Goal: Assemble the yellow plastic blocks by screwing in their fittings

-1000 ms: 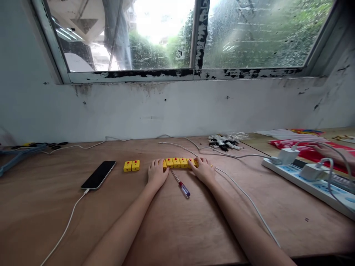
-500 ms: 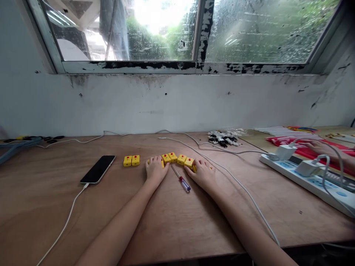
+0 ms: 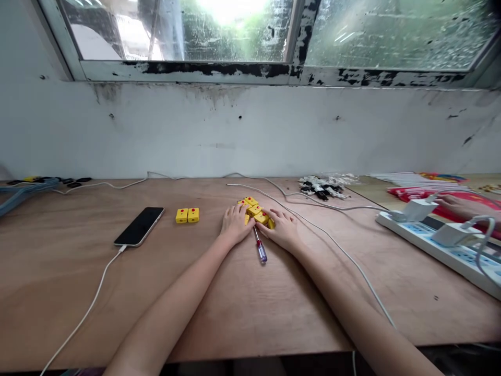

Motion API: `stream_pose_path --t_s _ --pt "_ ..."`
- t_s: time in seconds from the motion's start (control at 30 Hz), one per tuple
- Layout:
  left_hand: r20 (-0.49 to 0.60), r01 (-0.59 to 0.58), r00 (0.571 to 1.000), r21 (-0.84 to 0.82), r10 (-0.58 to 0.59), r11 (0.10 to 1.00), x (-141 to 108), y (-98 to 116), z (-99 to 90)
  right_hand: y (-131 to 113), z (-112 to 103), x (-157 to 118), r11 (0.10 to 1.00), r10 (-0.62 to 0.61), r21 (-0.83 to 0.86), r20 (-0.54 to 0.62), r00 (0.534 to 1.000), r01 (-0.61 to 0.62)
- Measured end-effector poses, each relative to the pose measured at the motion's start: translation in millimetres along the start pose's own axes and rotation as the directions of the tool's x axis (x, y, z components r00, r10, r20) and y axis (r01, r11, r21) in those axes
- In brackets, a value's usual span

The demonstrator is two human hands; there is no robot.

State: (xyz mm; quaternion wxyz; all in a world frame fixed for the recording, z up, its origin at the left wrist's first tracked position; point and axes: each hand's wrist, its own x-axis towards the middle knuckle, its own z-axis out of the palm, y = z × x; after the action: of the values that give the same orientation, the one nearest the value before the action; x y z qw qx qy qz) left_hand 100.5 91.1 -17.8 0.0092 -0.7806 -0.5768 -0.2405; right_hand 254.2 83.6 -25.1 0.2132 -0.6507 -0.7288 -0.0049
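Several small yellow blocks with red dots (image 3: 255, 210) are bunched together on the wooden table, between my two hands. My left hand (image 3: 235, 224) lies over the left side of the bunch, fingers partly covering blocks. From the right, my right hand (image 3: 282, 228) rests with spread fingers against the blocks on that side. A screwdriver (image 3: 261, 251) with a clear, red and purple handle points at the bunch, its tip near my left thumb. Two more yellow blocks (image 3: 187, 215) sit side by side to the left. How many blocks my palms hide cannot be seen.
A phone (image 3: 140, 226) on a white cable lies at left. Black and white pieces (image 3: 323, 187) lie at the back. A power strip (image 3: 442, 245) with chargers is at right, beyond it another person's hand (image 3: 456, 207). White cables cross the table's right half.
My left hand has moved right, closer to my right hand, and the row of yellow blocks between them is now a tighter bunch. The camera view has shifted slightly.
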Motion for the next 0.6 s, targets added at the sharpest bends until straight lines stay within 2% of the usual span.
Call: stream_pose_path --t_s 0.07,0.13,0.2,0.27,0.33,0.43,0.5,0.6 --pt "-0.041 0.007 0.999 -0.001 -0.007 1.0 1 -2 -8.9 0 0 0 1.0 0.01 0.013 -0.034 0.999 -0.009" --pt "-0.101 0.06 0.993 0.016 -0.058 0.998 -1 -13 -25.4 0 -5 -2 1.0 0.008 0.026 -0.069 0.998 -0.006" --pt "-0.158 0.144 0.978 0.048 -0.134 0.988 -7 -35 -45.4 -1 -14 -9 0.999 -0.01 0.032 -0.115 0.993 0.014" --pt "-0.17 0.217 0.965 0.085 -0.201 0.972 -18 -64 -62.0 -4 -25 -22 0.994 -0.071 0.074 -0.158 0.985 0.084" --pt "-0.119 0.244 0.966 0.114 -0.23 0.963 -30 -94 -70.0 -10 -35 -42 0.966 -0.226 0.103 -0.105 0.968 0.237" --pt "0.003 0.196 0.98 0.132 -0.198 0.972 -47 -122 -67.4 -20 -41 -75 0.895 -0.445 0.034 0.063 0.893 0.444" --pt "0.051 0.161 0.984 0.135 -0.169 0.978 -56 -124 -64.3 -24 -40 -91 0.863 -0.5 -0.02 0.099 0.86 0.504" --pt "0.091 0.101 0.989 0.133 -0.114 0.986 -73 -106 -68.0 -26 -40 -103 0.816 -0.564 -0.094 0.091 0.821 0.57"
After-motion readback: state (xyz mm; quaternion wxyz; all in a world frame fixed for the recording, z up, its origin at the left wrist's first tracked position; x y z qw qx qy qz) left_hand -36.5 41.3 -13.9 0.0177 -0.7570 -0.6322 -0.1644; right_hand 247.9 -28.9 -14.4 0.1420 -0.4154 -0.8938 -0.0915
